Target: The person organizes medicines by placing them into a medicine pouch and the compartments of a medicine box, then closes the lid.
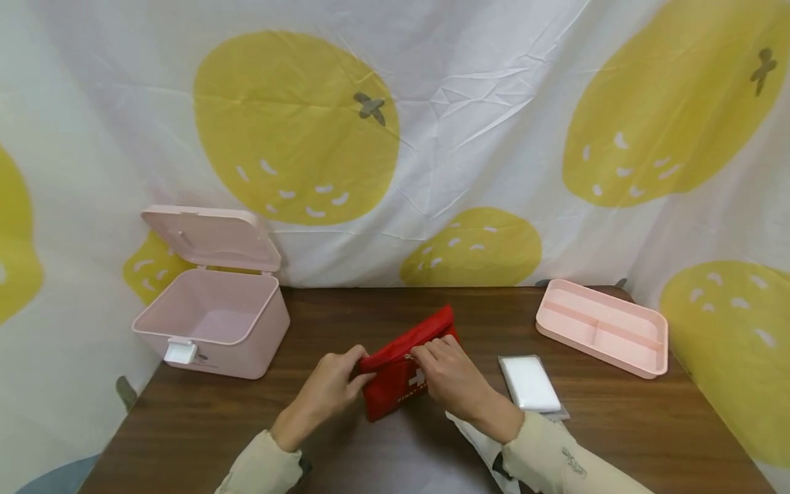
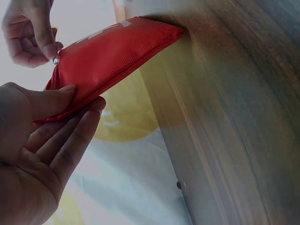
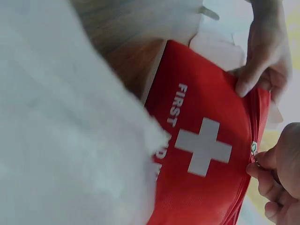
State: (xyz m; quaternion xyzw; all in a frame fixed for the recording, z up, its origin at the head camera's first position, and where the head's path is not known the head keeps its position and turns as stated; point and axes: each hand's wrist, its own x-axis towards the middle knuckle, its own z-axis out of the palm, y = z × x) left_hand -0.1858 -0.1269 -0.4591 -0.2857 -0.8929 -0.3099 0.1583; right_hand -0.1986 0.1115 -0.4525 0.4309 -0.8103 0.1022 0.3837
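Observation:
A red first aid pouch (image 1: pixel 395 385) with a white cross and lettering is held up over the table, its lower edge near the tabletop. My left hand (image 1: pixel 328 387) pinches its upper left corner between thumb and fingers, as the left wrist view also shows. At the zipper along the top edge, my right hand (image 1: pixel 449 377) pinches the metal zipper pull (image 3: pixel 254 149). The pouch's inside is hidden. White material (image 3: pixel 70 122) blurs across much of the right wrist view; it appears beneath my right forearm in the head view.
At the left stands a pink box (image 1: pixel 247 343) with its lid (image 1: pixel 212 237) raised. A pink divided tray (image 1: pixel 601 329) lies at the back right. A white packet in clear wrapping (image 1: pixel 532 384) lies right of my right hand. A patterned cloth (image 1: pixel 432 137) hangs behind the table.

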